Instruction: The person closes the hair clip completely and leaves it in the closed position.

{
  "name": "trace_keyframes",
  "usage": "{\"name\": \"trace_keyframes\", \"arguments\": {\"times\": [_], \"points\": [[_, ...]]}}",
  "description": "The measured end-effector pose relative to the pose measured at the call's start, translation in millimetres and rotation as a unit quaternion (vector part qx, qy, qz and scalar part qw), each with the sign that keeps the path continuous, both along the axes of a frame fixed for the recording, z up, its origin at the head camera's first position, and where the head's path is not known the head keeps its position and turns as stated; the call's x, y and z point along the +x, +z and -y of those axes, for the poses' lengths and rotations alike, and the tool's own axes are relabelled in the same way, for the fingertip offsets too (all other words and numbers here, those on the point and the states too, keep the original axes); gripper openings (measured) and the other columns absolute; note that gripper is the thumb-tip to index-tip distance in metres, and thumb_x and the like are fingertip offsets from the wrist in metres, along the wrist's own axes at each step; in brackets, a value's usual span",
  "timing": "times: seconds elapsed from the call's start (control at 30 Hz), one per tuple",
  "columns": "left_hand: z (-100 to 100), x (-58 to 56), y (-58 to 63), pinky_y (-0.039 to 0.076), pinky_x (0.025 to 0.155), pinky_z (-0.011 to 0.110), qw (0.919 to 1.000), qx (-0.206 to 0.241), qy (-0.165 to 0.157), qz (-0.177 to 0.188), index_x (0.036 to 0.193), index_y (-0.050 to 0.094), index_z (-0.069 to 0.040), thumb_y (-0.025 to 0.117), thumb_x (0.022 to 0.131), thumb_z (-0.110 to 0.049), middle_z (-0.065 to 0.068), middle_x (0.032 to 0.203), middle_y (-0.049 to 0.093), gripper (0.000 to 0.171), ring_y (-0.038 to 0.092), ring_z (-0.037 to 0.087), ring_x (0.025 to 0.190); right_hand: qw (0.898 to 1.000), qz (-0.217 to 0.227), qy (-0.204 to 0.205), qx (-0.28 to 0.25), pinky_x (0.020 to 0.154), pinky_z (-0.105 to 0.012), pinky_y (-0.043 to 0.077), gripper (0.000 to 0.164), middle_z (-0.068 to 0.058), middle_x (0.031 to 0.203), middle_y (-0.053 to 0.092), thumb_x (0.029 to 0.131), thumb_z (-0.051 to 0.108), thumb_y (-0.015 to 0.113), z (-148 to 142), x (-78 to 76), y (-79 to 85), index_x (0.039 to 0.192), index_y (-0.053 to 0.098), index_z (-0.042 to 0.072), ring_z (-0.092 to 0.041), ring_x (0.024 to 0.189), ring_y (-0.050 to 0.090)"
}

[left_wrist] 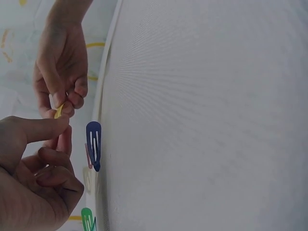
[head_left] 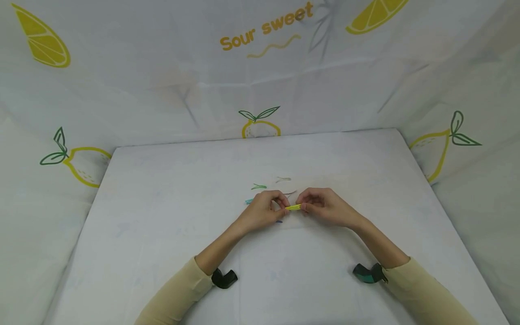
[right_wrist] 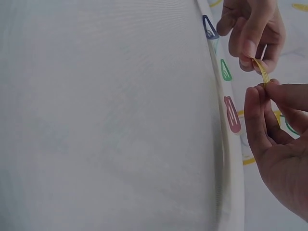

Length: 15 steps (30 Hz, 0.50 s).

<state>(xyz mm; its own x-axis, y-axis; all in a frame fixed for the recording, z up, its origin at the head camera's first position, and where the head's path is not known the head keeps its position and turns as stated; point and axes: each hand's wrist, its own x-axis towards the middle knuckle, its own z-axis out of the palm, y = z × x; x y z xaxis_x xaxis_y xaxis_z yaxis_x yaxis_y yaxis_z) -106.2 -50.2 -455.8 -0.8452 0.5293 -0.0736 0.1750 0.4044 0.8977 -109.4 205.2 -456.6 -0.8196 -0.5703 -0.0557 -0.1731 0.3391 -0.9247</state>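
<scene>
A yellow snap hair clip (head_left: 293, 207) is held above the table between both hands. My left hand (head_left: 266, 208) pinches one end of it between thumb and fingers. At the other end, my right hand (head_left: 325, 206) pinches it the same way. In the right wrist view the yellow clip (right_wrist: 262, 70) looks slim and slightly bent, its ends hidden by the fingertips. Closest to the left hand, a dark blue hair clip (left_wrist: 94, 144) lies on the table. A reddish hair clip (right_wrist: 232, 114) lies near the right hand in the right wrist view.
Beyond the hands are a green clip (head_left: 258, 186) and a pale clip (head_left: 283, 179). A light blue clip (head_left: 248, 201) is partly covered by the left hand. All lie on the white-covered table (head_left: 174, 180), with lemon-printed cloth (head_left: 154, 67) hanging behind and at the sides.
</scene>
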Motion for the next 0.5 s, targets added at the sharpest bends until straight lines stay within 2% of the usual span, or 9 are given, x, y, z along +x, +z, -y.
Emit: {"name": "trace_keyframes", "arguments": {"times": [0.3,0.5], "points": [[0.0,0.1,1.5,0.039,0.054,0.019,1.0000,-0.002,0.003,0.001,0.101,0.075,-0.005,0.081,0.094,-0.005,0.010,0.094,0.076,0.010,0.047,0.004,0.053,1.000,0.001,-0.010,0.009,0.079,-0.022,0.057,0.010,-0.017,0.095,0.075,0.102,0.000,0.069,1.1,0.1,-0.1,0.109,0.076,0.003,-0.020,0.084,0.070],[-0.4,0.6,2.6,0.038,0.054,0.018,0.9999,-0.006,0.006,0.006,0.102,0.075,-0.005,0.081,0.094,-0.006,0.010,0.094,0.075,0.010,0.047,0.003,0.053,1.000,0.009,-0.015,0.016,0.079,-0.022,0.058,0.012,-0.017,0.097,0.077,0.101,0.000,0.069,0.2,-0.1,0.6,0.111,0.077,0.001,-0.022,0.085,0.072]]}}
